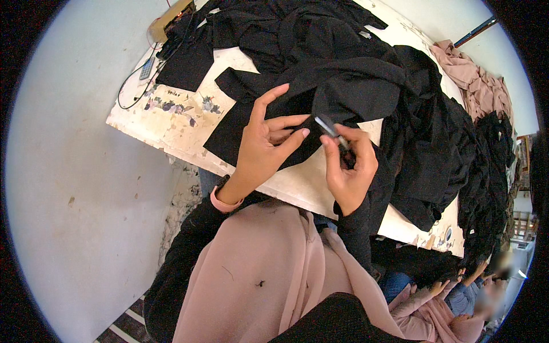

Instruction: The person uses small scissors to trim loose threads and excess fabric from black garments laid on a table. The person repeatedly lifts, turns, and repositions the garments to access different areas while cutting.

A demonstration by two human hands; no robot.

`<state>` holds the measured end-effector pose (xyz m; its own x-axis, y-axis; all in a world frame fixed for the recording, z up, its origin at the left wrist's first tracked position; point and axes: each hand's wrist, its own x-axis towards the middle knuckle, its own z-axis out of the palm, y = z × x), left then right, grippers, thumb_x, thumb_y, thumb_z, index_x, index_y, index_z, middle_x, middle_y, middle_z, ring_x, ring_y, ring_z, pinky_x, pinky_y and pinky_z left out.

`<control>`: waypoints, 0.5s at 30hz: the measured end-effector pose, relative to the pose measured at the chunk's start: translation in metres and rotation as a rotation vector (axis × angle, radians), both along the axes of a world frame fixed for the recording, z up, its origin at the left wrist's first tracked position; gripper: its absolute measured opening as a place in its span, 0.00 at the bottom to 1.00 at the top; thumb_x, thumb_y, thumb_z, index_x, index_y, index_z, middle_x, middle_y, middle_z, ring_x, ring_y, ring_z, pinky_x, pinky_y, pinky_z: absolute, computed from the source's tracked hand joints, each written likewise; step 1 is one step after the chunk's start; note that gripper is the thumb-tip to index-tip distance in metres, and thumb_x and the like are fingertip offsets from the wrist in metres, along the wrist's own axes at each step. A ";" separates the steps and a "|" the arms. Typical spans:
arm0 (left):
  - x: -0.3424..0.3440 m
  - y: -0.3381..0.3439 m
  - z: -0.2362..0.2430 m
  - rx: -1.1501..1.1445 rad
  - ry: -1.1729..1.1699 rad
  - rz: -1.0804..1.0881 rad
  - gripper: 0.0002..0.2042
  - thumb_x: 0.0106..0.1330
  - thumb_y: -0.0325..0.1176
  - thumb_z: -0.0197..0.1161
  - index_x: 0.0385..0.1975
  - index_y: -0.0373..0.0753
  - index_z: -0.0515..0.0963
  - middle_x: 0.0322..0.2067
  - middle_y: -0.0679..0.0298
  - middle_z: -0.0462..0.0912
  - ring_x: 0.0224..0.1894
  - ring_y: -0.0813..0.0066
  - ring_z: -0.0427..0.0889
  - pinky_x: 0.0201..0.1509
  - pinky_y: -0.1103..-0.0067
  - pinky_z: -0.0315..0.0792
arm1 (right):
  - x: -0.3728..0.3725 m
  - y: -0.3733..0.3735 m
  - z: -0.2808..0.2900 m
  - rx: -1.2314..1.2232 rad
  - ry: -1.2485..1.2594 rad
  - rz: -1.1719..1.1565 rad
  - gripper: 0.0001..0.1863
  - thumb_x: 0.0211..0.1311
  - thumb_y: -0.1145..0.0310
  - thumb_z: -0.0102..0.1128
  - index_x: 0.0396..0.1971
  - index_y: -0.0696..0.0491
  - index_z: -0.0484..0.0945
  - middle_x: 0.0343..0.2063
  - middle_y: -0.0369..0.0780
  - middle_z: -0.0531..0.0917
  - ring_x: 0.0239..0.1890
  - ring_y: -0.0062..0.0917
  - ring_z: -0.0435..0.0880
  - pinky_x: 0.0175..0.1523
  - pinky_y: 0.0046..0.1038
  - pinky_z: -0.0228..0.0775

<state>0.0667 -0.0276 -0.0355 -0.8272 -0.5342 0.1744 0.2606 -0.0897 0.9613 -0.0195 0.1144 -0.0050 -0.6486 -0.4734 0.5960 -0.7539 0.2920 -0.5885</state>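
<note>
My left hand (266, 140) hovers over black fabric (240, 128) near the table's front edge. Its index finger is raised, its thumb and middle finger are apart, and I see nothing between them. A pink band circles that wrist. Just to the right, my right hand (353, 168) is closed around small thread snips (327, 127), blurred, with the pale metal blade pointing up and left toward my left fingertips. Part of the snips is hidden in the palm. Loose folds of black cloth (360, 86) lie just beyond both hands.
The worn white table (154, 134) carries heaped black garments (280, 28). A cable and a calculator-like device (146, 68) sit at the far left, beside a wooden box (171, 20). Pink cloth (472, 80) is piled far right. Other people's hands (439, 287) work at lower right.
</note>
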 end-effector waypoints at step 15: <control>-0.080 -0.129 -0.009 -0.452 -0.060 -0.511 0.11 0.72 0.37 0.59 0.46 0.39 0.74 0.31 0.60 0.88 0.35 0.69 0.86 0.55 0.75 0.72 | -0.065 0.091 0.070 -1.184 -1.069 0.300 0.19 0.70 0.59 0.54 0.48 0.60 0.81 0.46 0.47 0.86 0.46 0.39 0.86 0.59 0.40 0.76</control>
